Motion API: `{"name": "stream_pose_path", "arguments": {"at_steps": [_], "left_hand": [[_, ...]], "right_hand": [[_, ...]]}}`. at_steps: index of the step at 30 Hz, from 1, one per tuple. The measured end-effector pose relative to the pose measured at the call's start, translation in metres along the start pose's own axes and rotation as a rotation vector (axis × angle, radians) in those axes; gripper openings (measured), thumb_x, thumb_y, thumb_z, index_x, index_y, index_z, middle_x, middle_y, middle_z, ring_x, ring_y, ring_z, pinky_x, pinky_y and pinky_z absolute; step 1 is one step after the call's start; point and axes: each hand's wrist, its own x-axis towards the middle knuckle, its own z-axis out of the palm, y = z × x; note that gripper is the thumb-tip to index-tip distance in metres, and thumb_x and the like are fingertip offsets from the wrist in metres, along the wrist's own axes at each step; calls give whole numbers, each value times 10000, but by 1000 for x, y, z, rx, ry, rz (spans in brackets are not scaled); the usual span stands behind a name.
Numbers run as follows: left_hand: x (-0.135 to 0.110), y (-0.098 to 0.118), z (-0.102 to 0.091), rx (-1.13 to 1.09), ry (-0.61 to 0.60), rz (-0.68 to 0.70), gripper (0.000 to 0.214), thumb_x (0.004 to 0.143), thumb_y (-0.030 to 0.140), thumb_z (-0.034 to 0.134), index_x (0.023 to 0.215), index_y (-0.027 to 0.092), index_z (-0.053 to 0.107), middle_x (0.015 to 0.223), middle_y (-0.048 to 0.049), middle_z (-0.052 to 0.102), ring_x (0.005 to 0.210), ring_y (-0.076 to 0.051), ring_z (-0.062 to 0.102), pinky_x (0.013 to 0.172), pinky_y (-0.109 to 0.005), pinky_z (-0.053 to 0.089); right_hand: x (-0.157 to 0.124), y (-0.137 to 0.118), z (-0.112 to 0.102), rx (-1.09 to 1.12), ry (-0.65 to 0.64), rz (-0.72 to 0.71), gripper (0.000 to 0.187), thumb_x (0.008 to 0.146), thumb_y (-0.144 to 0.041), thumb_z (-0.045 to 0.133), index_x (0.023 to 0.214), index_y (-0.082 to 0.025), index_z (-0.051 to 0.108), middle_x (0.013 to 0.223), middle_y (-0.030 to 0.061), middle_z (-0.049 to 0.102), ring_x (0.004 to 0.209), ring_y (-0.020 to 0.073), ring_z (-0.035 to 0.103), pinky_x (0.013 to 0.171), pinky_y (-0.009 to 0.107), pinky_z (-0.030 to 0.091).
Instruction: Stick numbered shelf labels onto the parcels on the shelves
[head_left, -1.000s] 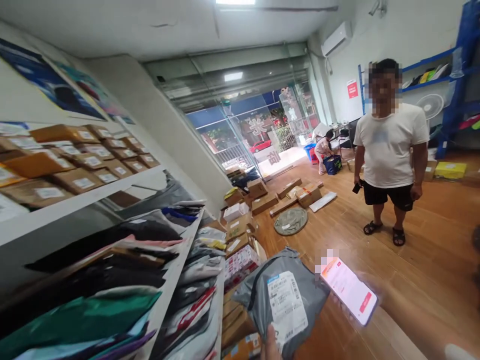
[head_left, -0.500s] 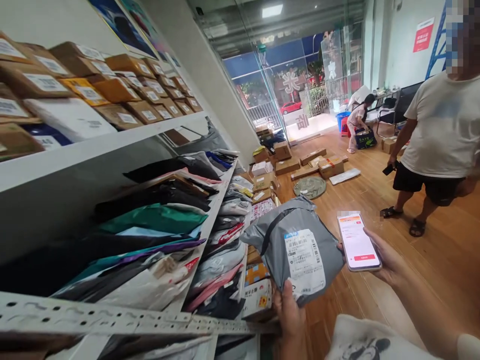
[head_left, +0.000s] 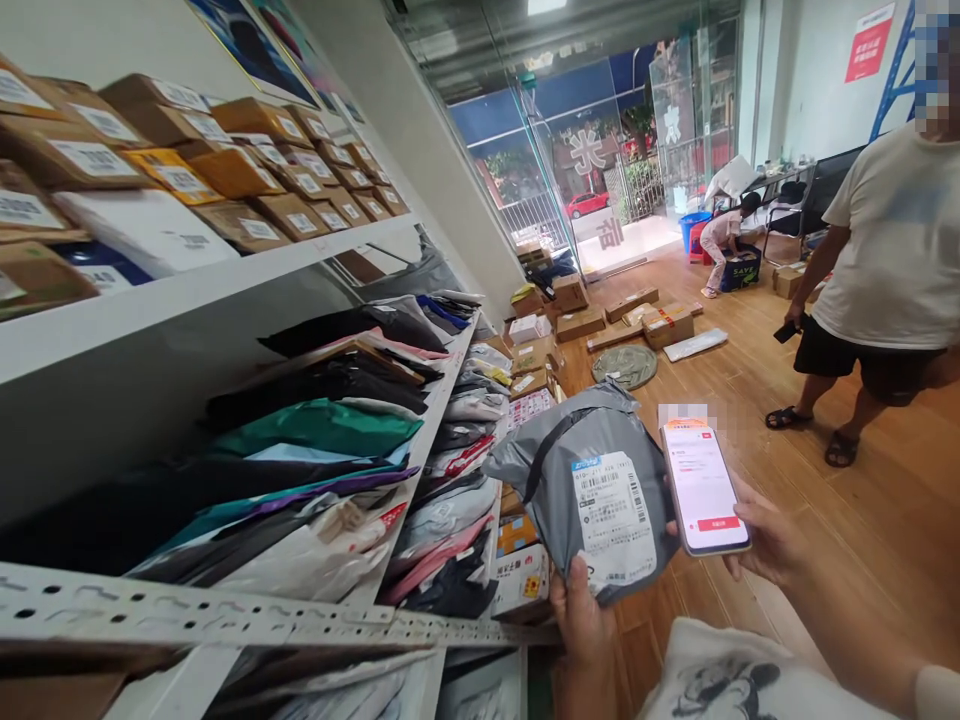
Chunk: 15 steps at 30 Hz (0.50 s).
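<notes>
My left hand (head_left: pixel 586 615) is closed on the lower edge of a grey plastic mailer (head_left: pixel 547 505), thumb on its front. The mailer is tilted up, with a black band across it and a white shipping label (head_left: pixel 616 515) facing me. In my right hand (head_left: pixel 772 530) is a smartphone (head_left: pixel 703 490), gripped along its lower right edge. Its lit screen shows a mostly white page with a red button near the bottom. The phone's left edge overlaps the mailer's right side from this viewpoint; whether the two touch I cannot tell.
Left, a white metal shelf (head_left: pixel 187 605) holds several bagged parcels (head_left: pixel 322 425), with labelled cardboard boxes (head_left: pixel 97 160) above. More boxes (head_left: pixel 667 325) lie on the wooden floor. A person (head_left: pixel 892 250) stands at right; another (head_left: pixel 721 245) bends over a dark bag (head_left: pixel 741 270) near the glass doors.
The phone has shifted slightly left and down, closer to the mailer, and stands more upright. The mailer stays in my left hand. My view has turned a little left and downward.
</notes>
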Motion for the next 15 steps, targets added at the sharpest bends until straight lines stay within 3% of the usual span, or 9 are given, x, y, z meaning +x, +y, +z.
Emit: {"name": "stream_pose_path", "arguments": {"at_steps": [4, 8, 12, 15], "left_hand": [[-5, 2, 0, 5, 33, -6, 709, 382, 638, 848, 921, 202, 702, 756, -73, 755, 783, -335, 724, 665, -447, 596], [-6, 2, -1, 3, 60, 3, 703, 369, 630, 856, 916, 216, 703, 778, -72, 757, 832, -337, 724, 633, -398, 597], [-4, 3, -3, 29, 40, -8, 710, 412, 625, 835, 966, 204, 696, 905, -109, 764, 985, -382, 696, 692, -433, 606], [-3, 6, -4, 51, 22, 0, 703, 428, 627, 823, 975, 206, 686, 928, -108, 765, 985, -380, 696, 690, -435, 607]], "right_hand": [[-2, 11, 8, -86, 27, -49, 1212, 703, -352, 853, 1565, -379, 0, 1154, 116, 703, 917, 303, 731, 456, 246, 577], [-4, 16, 14, -156, 55, -83, 1301, 739, -298, 844, 1538, -376, -179, 1192, 122, 693, 926, 277, 728, 519, 259, 592], [-5, 17, 17, -179, 26, -80, 1312, 749, -295, 840, 1533, -352, -210, 1193, 127, 691, 953, 274, 721, 556, 269, 599], [-3, 17, 19, -195, 8, -84, 1313, 749, -301, 841, 1531, -356, -211, 1165, 112, 702, 939, 264, 723, 562, 269, 601]]}}
